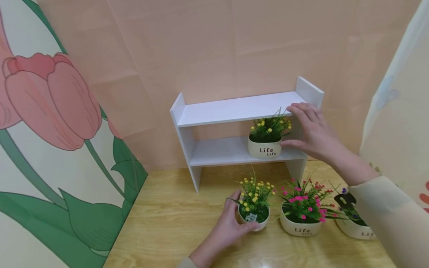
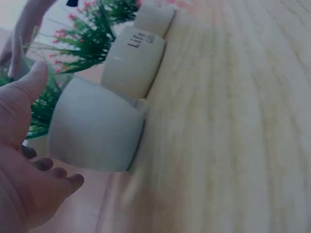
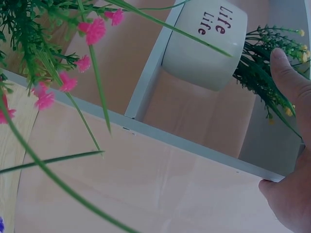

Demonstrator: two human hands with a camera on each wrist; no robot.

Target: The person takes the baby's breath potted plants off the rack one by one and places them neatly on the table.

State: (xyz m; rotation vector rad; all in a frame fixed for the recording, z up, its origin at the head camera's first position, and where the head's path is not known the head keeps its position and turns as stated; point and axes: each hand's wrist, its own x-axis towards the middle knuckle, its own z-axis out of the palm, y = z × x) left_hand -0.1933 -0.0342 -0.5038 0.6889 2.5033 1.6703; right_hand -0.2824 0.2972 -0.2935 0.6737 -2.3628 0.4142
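Note:
My left hand (image 1: 231,221) curves around the left side of a small white pot with yellow flowers (image 1: 254,203) on the table, thumb along its front. In the left wrist view a gap shows between the thumb and this pot (image 2: 95,128). My right hand (image 1: 313,128) is at the right end of a white two-tier shelf (image 1: 234,108), fingers by the top board's front edge. Its thumb lies beside an oval white "Life" pot (image 1: 264,149) with yellow flowers on the lower board. In the right wrist view, the thumb (image 3: 286,73) is close to those flowers.
Right of the left hand's pot stand a "Life" pot with pink flowers (image 1: 301,227) and another white pot (image 1: 355,229), partly hidden by the right sleeve (image 1: 385,201). The wooden table (image 1: 151,223) meets a tulip-printed panel (image 1: 50,104) at the left.

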